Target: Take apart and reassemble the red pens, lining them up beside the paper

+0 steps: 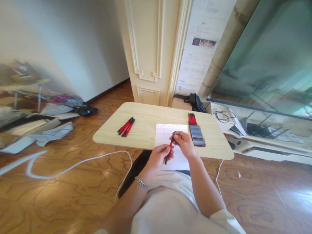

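Between my two hands is a red pen with black ends (pixel 171 145), tilted over a white sheet of paper (pixel 161 133). Its red barrel is closed in the fingers of my left hand (pixel 159 155). Fingers of my right hand (pixel 183 142) pinch the black upper end. To the left on the table lies a loose group of red and black pens (pixel 126 126). Several more such pens (pixel 192 118) lie side by side at the back right. Just below them rests a phone (pixel 197 136), its screen partly pixelated, right of the paper.
The small pale wooden table (pixel 143 113) has rounded corners. Behind it sits a black bag (pixel 196 102). White cables (pixel 97 158) cross the wooden floor. At right stands a large screen (pixel 268 58) above a white cabinet; boxes and bags (pixel 56 109) clutter the left.
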### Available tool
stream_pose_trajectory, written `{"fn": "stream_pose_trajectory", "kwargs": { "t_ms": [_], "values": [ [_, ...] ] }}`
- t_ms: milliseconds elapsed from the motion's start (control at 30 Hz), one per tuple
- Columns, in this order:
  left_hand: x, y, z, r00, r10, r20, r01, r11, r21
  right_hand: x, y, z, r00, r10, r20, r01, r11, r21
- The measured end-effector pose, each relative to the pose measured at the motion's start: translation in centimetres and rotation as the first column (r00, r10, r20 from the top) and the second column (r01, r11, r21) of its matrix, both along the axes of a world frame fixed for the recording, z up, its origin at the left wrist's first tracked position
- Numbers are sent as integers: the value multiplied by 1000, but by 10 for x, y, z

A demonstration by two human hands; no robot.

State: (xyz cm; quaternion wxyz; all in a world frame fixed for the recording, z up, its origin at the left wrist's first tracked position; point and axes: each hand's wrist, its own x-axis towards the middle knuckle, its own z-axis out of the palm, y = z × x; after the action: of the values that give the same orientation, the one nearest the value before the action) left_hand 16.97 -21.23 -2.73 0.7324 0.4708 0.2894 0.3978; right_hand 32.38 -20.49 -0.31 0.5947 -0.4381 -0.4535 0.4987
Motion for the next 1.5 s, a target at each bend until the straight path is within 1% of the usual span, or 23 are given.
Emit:
{"fn": "stream_pose_trajectory", "kwargs": {
  "t_ms": [67, 167, 233, 333, 400, 500, 567, 600, 633, 700, 800, 867, 933, 1000, 1100, 1167, 1233, 1333, 1400, 1500],
  "values": [
    [-1, -2, 3, 999, -34, 23, 35, 999, -39, 0, -2, 1, 1000, -2, -19, 1, 1000, -18],
    [-1, -2, 5, 1000, 0, -23, -1, 1000, -23, -2, -4, -2, 999, -15, -40, 14, 999, -30],
    [1, -1, 4, 995, 61, -73, -60, 998, 15, -4, -5, -5, 997, -54, -57, 53, 999, -12],
    [5, 1, 0, 977, 164, -140, -153, 984, 87, -10, -6, -10, 985, -163, -52, 164, 986, 18],
    [7, 1, -4, 960, 230, -157, -208, 967, 144, -15, -6, -13, 974, -226, 9, 226, 974, 24],
    [9, 2, -9, 927, 332, -174, -289, 928, 235, -22, -5, -17, 955, -273, 116, 272, 962, 24],
    [8, 3, -11, 897, 394, -198, -330, 898, 290, -25, -5, -21, 937, -320, 143, 321, 947, 19],
    [8, 4, -12, 891, 404, -208, -334, 892, 305, -26, -4, -23, 927, -346, 147, 348, 937, 14],
    [7, 5, -13, 893, 397, -211, -325, 894, 307, -27, -4, -24, 918, -367, 149, 370, 929, 8],
    [7, 6, -13, 924, 331, -193, -277, 925, 260, -26, -4, -23, 917, -368, 155, 373, 928, 1],
    [7, 5, -10, 967, 215, -141, -195, 971, 141, -22, -6, -15, 951, -287, 116, 289, 957, 3],
    [8, 4, -6, 977, 170, -128, -159, 983, 91, -18, -8, -8, 969, -244, 46, 244, 970, 5],
    [9, 3, -4, 981, 144, -131, -136, 988, 68, -15, -8, -4, 971, -238, 2, 238, 971, 7],
    [10, 2, -6, 977, 159, -142, -149, 986, 80, -15, -7, -5, 967, -255, 16, 255, 967, 9],
    [10, 2, -12, 951, 265, -158, -239, 957, 166, -19, -6, -9, 945, -318, 72, 318, 948, 9],
    [9, 3, -15, 942, 296, -156, -268, 947, 178, -22, -7, -12, 929, -358, 90, 359, 933, 12],
    [9, 3, -14, 955, 256, -147, -238, 962, 134, -23, -7, -11, 932, -353, 80, 353, 936, 5],
    [9, 4, -9, 972, 189, -142, -176, 980, 95, -21, -9, -7, 963, -267, 33, 268, 963, -20],
    [9, 3, -7, 967, 193, -164, -174, 977, 125, -19, -9, -5, 973, -231, 29, 232, 973, -21],
    [10, 2, -11, 958, 217, -186, -187, 968, 169, -18, -10, -6, 961, -266, 76, 268, 963, -15]
  ]
}}
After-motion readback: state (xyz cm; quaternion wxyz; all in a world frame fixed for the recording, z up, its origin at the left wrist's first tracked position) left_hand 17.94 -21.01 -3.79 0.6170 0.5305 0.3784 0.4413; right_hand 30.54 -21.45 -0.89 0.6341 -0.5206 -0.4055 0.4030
